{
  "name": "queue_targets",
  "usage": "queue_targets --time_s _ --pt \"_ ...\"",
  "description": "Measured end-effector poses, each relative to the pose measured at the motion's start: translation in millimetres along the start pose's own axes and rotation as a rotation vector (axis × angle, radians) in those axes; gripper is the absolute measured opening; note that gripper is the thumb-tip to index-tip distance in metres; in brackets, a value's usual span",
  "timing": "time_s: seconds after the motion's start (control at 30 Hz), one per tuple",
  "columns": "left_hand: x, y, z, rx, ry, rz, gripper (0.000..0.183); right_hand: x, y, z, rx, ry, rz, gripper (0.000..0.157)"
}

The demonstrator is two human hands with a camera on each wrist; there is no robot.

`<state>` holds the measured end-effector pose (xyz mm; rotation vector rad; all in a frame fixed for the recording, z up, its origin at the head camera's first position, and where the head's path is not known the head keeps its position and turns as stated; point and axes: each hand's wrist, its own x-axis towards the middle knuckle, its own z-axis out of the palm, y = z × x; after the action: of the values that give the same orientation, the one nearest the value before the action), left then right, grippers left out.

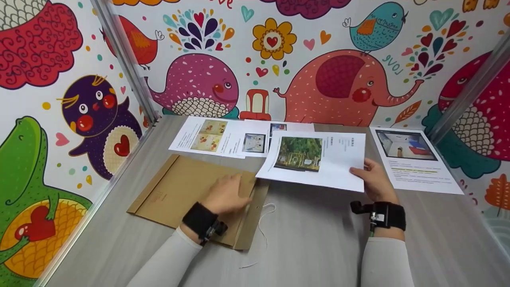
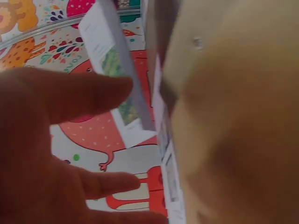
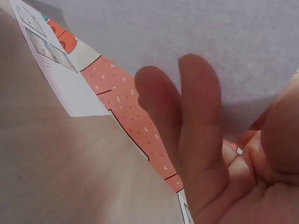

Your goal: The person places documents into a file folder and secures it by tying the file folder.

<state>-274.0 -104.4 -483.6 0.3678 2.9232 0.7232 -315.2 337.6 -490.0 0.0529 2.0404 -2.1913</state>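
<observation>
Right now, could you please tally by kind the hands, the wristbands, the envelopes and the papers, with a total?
Hands: 2 (left hand, right hand)
Wristbands: 2
Envelope: 1
Papers: at least 4 (one in the right fingers, one at far right, at least two overlapping behind)
Total: at least 9

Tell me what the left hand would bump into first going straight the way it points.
Probably the brown envelope: the left hand seems to point down towards it, though the gap is hard to judge.
</observation>
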Motion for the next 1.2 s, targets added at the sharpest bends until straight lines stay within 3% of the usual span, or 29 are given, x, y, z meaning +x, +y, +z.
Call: queue_targets --time_s 0.23,0.43,0.67,0.83,0.93,1.2 --pt "-10.2 3.0 32.8 0.086 0.005 -0.077 0.086 -1.6 -1.7 -4.4 0.001 0.02 -0.009 0.072" --pt "-15.2 2.9 35.8 0.112 0.007 -0.069 0.082 -1.3 -0.4 -0.9 -0.024 0.032 -0.009 0.072" --pt "-18.2 1.0 37.4 0.147 -0.038 -0.066 0.099 -0.3 -1.5 2.8 -0.075 0.032 0.01 0.075" --pt "-17.2 3.2 35.6 0.096 -0.057 -0.086 0.094 0.1 -2.6 5.9 -0.082 0.03 0.003 0.073" --pt "-15.3 5.1 29.8 0.038 -0.023 -0.1 0.087 0.6 -3.1 9.7 -0.053 0.017 -0.019 0.071" --pt "-3.9 8.8 8.8 -0.047 0.147 -0.141 0.065 -0.4 -5.5 14.1 -0.035 -0.004 -0.032 0.069"
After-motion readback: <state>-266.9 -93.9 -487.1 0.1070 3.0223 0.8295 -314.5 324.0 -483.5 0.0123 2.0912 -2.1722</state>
